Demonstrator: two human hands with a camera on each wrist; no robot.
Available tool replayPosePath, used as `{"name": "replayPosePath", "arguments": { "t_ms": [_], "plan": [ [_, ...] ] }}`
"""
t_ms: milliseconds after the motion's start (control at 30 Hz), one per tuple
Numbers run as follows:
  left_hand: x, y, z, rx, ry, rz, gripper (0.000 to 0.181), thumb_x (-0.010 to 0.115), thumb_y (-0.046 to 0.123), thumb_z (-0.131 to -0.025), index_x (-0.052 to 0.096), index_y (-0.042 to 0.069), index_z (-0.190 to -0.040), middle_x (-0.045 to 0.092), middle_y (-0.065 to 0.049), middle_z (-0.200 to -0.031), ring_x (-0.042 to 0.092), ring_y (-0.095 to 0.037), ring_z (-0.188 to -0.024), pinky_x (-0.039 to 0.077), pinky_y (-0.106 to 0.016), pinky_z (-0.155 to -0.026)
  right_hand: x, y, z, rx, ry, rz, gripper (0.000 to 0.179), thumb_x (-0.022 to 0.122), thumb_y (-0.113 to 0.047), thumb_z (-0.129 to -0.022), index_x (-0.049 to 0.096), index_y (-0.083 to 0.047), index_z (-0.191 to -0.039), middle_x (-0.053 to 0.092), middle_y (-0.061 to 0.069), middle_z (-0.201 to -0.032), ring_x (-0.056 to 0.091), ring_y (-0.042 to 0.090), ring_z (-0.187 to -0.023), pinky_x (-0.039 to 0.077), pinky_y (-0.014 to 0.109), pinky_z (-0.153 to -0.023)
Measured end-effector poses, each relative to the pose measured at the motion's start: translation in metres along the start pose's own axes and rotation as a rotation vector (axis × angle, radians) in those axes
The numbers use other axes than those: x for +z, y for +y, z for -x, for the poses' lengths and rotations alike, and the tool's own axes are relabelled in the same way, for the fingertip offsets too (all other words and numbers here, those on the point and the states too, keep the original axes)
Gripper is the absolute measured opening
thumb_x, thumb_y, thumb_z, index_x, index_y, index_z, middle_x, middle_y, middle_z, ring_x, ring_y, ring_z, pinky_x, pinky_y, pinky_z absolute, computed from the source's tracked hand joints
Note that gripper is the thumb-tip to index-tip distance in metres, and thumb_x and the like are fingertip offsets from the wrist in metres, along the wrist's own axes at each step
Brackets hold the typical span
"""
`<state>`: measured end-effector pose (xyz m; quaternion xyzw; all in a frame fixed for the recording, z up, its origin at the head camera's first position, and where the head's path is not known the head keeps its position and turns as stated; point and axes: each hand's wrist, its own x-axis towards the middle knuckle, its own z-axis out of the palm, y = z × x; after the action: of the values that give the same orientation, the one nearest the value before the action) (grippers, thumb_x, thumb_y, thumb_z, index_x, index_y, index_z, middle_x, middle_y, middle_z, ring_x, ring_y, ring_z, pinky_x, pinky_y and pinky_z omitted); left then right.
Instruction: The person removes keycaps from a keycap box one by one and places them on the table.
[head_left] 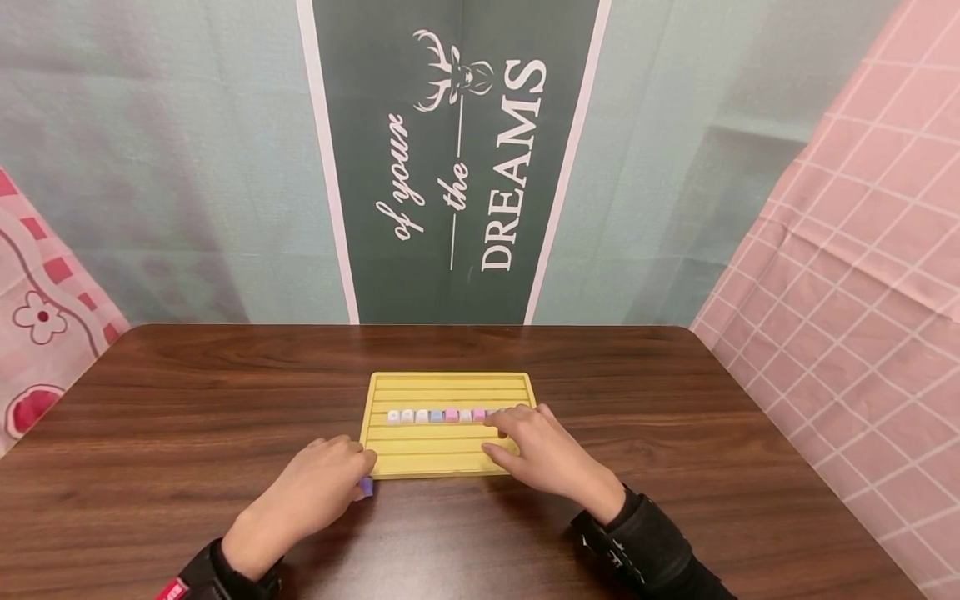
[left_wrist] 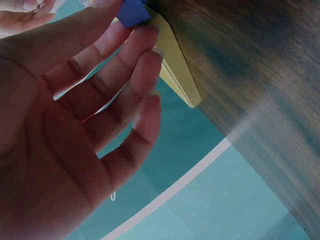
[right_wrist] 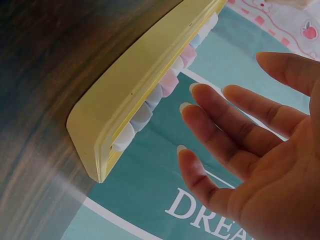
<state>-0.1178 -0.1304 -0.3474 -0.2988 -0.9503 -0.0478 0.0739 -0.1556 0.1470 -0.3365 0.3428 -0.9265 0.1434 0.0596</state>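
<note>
A yellow ridged tray lies on the table. Small keycaps in white, blue and pink form one row across it; in the right wrist view, pink and pale keycaps stand up from the tray's face. At the tray's near left corner, my left hand pinches a purple-blue keycap between thumb and index finger, its other fingers loosely bent. Over the tray's right side hovers my right hand, fingers spread and slightly bent, holding nothing; it covers the right end of the row in the head view.
The brown wooden table extends around the tray on all sides. Behind it hangs a green curtain with white lettering. Pink checked cloth hangs on the right, and a patterned pink cloth on the left.
</note>
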Motion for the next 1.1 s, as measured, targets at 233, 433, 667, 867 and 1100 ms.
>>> {"name": "replayPosePath", "arguments": {
  "t_ms": [233, 433, 667, 867, 1100],
  "plan": [
    [0.0, -0.001, 0.0, 0.019, 0.028, 0.009, 0.027, 0.08, 0.009, -0.062, 0.053, 0.013, -0.065, 0.05, 0.006, -0.061, 0.049, -0.016, -0.06, 0.036, -0.03, -0.052, 0.001, 0.001, 0.0, -0.01, 0.009, 0.0, 0.027, 0.063, -0.024, -0.086, 0.064, -0.006, -0.107, 0.06, 0.0, -0.083, 0.054, 0.013, -0.08, 0.032, 0.032, -0.07],
    [-0.004, -0.001, 0.0, -0.005, 0.0, 0.033, 0.025, 0.08, 0.009, -0.063, 0.055, 0.012, -0.068, 0.052, 0.005, -0.064, 0.048, -0.015, -0.061, 0.038, -0.033, -0.053, -0.001, 0.001, 0.0, -0.002, 0.005, -0.015, 0.029, 0.062, -0.027, -0.086, 0.064, -0.007, -0.108, 0.06, 0.0, -0.084, 0.054, 0.012, -0.08, 0.032, 0.032, -0.07],
    [-0.011, -0.004, -0.002, 0.0, 0.01, 0.041, 0.025, 0.079, 0.013, -0.067, 0.055, 0.012, -0.069, 0.048, 0.006, -0.062, 0.044, -0.013, -0.058, 0.035, -0.03, -0.051, -0.004, 0.002, 0.0, -0.013, 0.036, -0.018, 0.027, 0.064, -0.025, -0.085, 0.065, -0.007, -0.106, 0.061, -0.001, -0.084, 0.054, 0.012, -0.08, 0.033, 0.032, -0.07],
    [-0.016, -0.005, -0.007, -0.02, 0.032, 0.027, 0.021, 0.078, 0.016, -0.07, 0.057, 0.011, -0.073, 0.049, 0.005, -0.064, 0.046, -0.014, -0.059, 0.034, -0.029, -0.052, -0.006, 0.002, 0.0, -0.025, 0.068, -0.027, 0.025, 0.065, -0.024, -0.085, 0.066, -0.008, -0.104, 0.06, -0.003, -0.083, 0.054, 0.012, -0.081, 0.034, 0.031, -0.069],
    [-0.015, -0.008, -0.018, -0.019, 0.067, 0.016, 0.019, 0.076, 0.017, -0.072, 0.06, 0.008, -0.077, 0.053, 0.002, -0.068, 0.051, -0.017, -0.063, 0.037, -0.032, -0.053, -0.009, 0.006, -0.001, -0.028, 0.088, -0.062, 0.024, 0.065, -0.022, -0.085, 0.066, -0.006, -0.102, 0.064, 0.0, -0.087, 0.057, 0.013, -0.082, 0.038, 0.034, -0.071]
  ]
}}
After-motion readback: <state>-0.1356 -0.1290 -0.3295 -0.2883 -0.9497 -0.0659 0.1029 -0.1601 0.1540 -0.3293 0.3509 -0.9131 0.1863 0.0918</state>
